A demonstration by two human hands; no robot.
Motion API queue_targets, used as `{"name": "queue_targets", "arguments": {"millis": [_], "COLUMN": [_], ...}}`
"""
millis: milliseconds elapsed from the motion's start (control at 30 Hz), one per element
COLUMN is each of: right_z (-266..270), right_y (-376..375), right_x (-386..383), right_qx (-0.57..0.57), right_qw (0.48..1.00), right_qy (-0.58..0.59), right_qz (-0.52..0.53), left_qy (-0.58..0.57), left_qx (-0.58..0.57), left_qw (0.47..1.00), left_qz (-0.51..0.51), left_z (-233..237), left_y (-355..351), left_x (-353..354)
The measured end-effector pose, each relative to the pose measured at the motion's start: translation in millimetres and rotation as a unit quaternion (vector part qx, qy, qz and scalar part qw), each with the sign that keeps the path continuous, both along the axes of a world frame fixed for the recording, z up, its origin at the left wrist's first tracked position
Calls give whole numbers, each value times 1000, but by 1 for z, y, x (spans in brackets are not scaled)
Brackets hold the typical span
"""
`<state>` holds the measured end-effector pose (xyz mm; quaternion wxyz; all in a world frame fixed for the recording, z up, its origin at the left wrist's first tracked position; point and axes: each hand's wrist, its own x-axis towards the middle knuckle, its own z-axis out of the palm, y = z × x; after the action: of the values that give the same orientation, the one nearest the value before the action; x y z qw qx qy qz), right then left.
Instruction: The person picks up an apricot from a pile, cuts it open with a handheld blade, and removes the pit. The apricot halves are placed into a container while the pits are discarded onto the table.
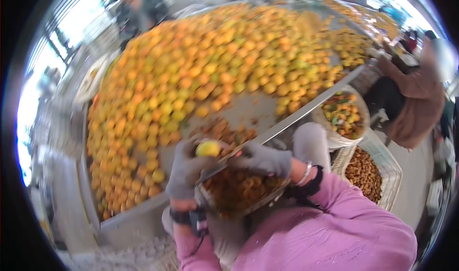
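My left hand (184, 170), in a grey glove, is closed around a yellow citrus fruit (208, 149) at the near edge of a metal table. Close by on the right, my right hand (263, 159), also gloved, has its fingers bent together. A small reddish spot shows at its fingertips, but blur hides what they grip. Below both hands, a container (260, 205) sits at my lap with brown-orange pieces in it, perhaps peel. Some similar pieces (220, 130) lie on the table just beyond my hands.
A large heap of orange and yellow fruit (191, 75) covers much of the metal table (248, 109). On my right stand a white bucket (362, 111) of fruit and leaves and a pale crate (394, 175) with brown pieces. Another person (418, 96) sits beyond them.
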<state>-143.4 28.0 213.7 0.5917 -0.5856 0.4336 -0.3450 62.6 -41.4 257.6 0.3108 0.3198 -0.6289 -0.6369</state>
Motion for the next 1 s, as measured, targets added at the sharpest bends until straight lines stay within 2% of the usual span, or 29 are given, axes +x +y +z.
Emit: {"name": "queue_targets", "arguments": {"millis": [33, 67, 133, 200, 233, 267, 400, 467, 500, 567, 600, 667, 800, 867, 900, 933, 967, 1000], "right_z": [12, 11, 15, 21, 19, 17, 3, 14, 20, 22, 21, 13, 25, 17, 3, -4, 9, 10], "right_y": [7, 9, 10, 12, 13, 14, 5, 0, -3, -8, -10, -13, -19, -23, -18, -16, -15, -18], "right_x": [2, 4, 5, 12, 18, 21, 4, -5, -8, -13, -16, -22, -30, -25, -16, -8, -2, 3], "right_qx": [47, 48, 173, 178, 131, 87, 143, 116, 86, 75, 63, 91, 150, 101, 111, 116, 147, 113], "right_qw": [999, 999, 984, 983, 987, 986, 980, 990, 994, 994, 992, 988, 971, 979, 994, 977, 948, 958], "right_qy": [-8, -11, -18, -39, -82, -124, -133, -80, -30, 9, 44, 77, 155, 146, -2, -152, -213, -166], "right_qz": [-4, 16, -43, -34, -51, -66, -29, 17, 59, 80, 100, 99, 102, 101, 3, -97, -185, -203], "left_qy": [-26, 43, 245, 292, 338, 339, 351, 255, 258, 179, 182, 117, 36, 89, 91, 22, -43, -73], "left_qx": [-14, 19, 92, 80, 73, 70, 82, 88, 88, 79, 80, 79, 109, 100, 97, 40, -19, -78], "left_qw": [1000, 999, 963, 947, 927, 926, 923, 960, 959, 980, 980, 989, 990, 991, 991, 997, 991, 981], "left_qz": [7, 14, 64, 109, 145, 151, 135, 75, 78, 26, 29, -38, -82, 25, 11, 70, 125, 160], "left_z": [6, -7, -26, -41, -44, -45, -38, -36, -34, -30, -25, -14, -24, -17, -22, -33, -44, -55], "left_y": [6, 7, 22, 33, 35, 35, 32, 26, 23, 18, 16, 15, 10, 13, 13, 10, 9, 8], "left_x": [-2, -4, -18, -39, -44, -44, -39, -29, -25, -20, -16, -7, -5, -17, -21, -24, -28, -31]}}
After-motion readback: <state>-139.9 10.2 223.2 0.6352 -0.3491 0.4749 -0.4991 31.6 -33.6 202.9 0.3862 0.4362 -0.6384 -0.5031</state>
